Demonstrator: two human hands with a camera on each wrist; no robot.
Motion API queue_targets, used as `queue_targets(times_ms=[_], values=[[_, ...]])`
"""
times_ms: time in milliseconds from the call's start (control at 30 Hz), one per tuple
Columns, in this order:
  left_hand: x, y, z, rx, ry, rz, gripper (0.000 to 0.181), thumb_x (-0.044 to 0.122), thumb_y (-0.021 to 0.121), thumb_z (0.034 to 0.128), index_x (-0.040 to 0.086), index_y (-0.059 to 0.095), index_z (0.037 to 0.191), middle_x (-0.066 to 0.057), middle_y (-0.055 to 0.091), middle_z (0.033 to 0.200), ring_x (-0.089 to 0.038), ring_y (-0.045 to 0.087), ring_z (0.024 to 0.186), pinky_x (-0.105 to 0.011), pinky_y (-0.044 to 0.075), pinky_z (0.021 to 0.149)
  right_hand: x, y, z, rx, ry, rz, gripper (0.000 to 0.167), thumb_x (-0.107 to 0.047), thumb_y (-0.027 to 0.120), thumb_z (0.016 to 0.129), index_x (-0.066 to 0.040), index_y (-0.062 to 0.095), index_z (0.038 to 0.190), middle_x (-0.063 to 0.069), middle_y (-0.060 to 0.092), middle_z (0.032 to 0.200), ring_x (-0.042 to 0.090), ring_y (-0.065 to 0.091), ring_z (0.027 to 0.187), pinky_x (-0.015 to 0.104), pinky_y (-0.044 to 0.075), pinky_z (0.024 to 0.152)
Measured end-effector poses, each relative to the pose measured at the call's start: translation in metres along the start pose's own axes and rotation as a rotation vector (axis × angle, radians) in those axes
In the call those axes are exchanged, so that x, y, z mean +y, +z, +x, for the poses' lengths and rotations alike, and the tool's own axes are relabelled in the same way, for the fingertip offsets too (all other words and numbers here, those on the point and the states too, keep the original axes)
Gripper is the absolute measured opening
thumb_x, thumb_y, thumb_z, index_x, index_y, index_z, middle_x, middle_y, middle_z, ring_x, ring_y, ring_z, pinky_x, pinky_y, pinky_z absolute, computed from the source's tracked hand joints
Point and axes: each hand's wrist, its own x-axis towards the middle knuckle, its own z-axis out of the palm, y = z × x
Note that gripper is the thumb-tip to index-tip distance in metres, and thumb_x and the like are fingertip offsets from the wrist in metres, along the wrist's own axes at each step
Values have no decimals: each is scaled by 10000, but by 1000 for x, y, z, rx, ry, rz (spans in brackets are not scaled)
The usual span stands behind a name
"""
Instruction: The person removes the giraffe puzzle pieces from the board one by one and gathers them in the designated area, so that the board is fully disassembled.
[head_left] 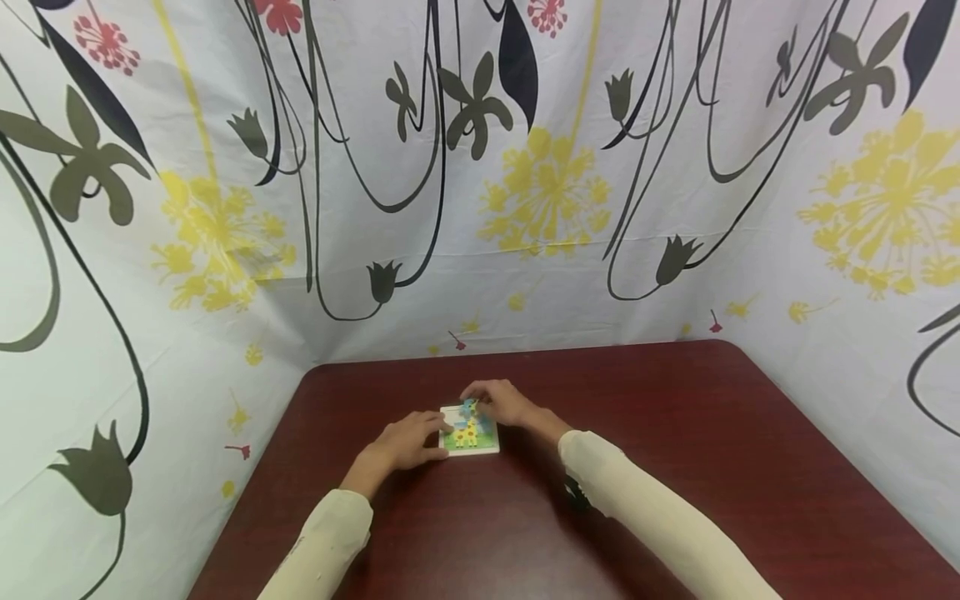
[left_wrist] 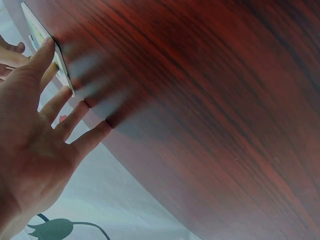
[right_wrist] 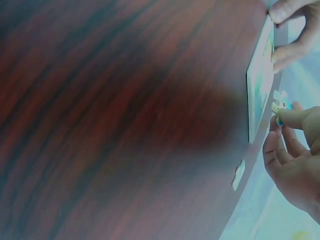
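A small square puzzle board with a giraffe picture and a pale rim lies flat on the table. My left hand is at its left side, thumb touching the near edge and a finger reaching over the board; the other fingers spread out fairly straight. Over the board's far part, my right hand pinches a small blue-and-yellow puzzle piece between thumb and fingers. The right wrist view shows this piece held just off the board. Another loose piece lies on the table beside the board.
The dark red wooden table has rounded far corners. White cloth with printed flowers hangs behind it and along both sides.
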Motion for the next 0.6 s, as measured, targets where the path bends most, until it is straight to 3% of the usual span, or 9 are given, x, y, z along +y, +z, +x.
queue_targets(times_ms=[333,600], values=[[2,0,-3,8,-8,-15,448,395,714,991,234,645,1403,-61,466,1586,-352,410,1462,-679,397,1056,19,-26,-17,20,34,-31,271,71,619,994,5,693,1246,177,720,1207,361,700,1092,430,578,899],[0,2,-3,33,29,-18,443,374,723,988,217,652,1396,-72,462,1591,-368,414,1457,-680,411,1038,34,-47,-31,25,102,-12,273,69,610,1001,11,692,1254,188,712,1229,330,721,1043,367,586,802]])
